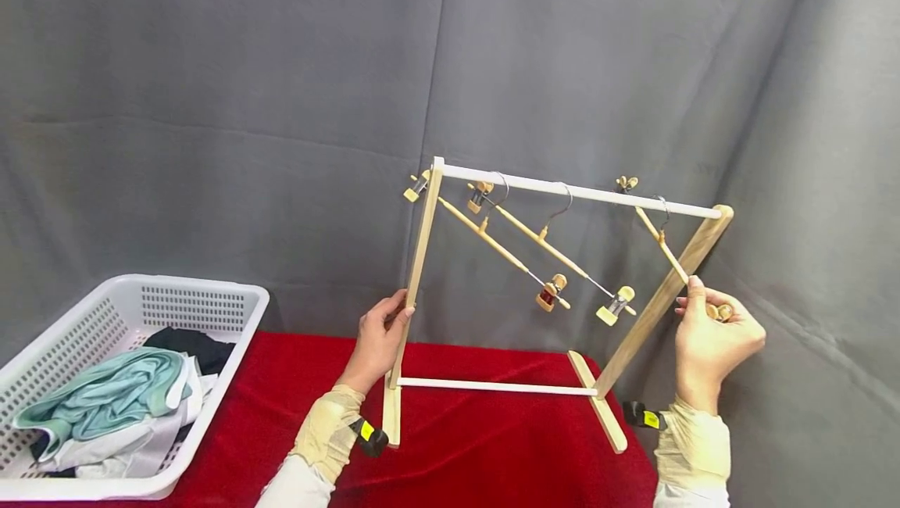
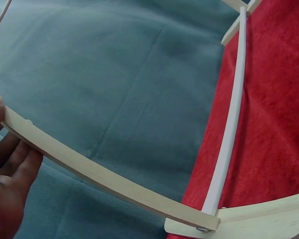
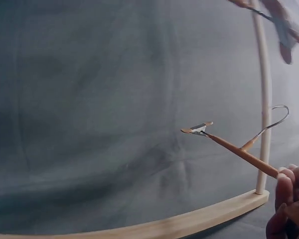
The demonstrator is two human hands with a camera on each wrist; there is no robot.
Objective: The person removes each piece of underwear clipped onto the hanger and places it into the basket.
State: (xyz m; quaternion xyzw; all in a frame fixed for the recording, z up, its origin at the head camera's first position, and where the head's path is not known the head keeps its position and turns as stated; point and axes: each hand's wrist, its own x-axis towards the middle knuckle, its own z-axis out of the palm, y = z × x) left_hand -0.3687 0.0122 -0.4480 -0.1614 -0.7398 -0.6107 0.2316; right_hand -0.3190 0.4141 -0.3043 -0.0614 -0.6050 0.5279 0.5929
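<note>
A small wooden clothes rack (image 1: 420, 258) with white rails stands on the red cloth. My left hand (image 1: 383, 336) grips its left upright partway up, thumb on one side and fingers on the other, as the left wrist view also shows. My right hand (image 1: 713, 336) pinches the near end of a wooden clip hanger (image 1: 664, 238); that end's clip is partly hidden in the palm. The hanger's hook is at the top rail (image 1: 583, 191), near the right upright. Two more clip hangers (image 1: 485, 234) (image 1: 541, 241) hang from the rail further left, slanting down to the right.
At the left stands a white plastic basket (image 1: 256, 309) holding crumpled clothes: a teal piece (image 1: 112, 395), white cloth (image 1: 141, 445) and black cloth (image 1: 193, 348). Red cloth (image 1: 485, 438) covers the table. Behind it hangs a grey curtain (image 1: 281, 101).
</note>
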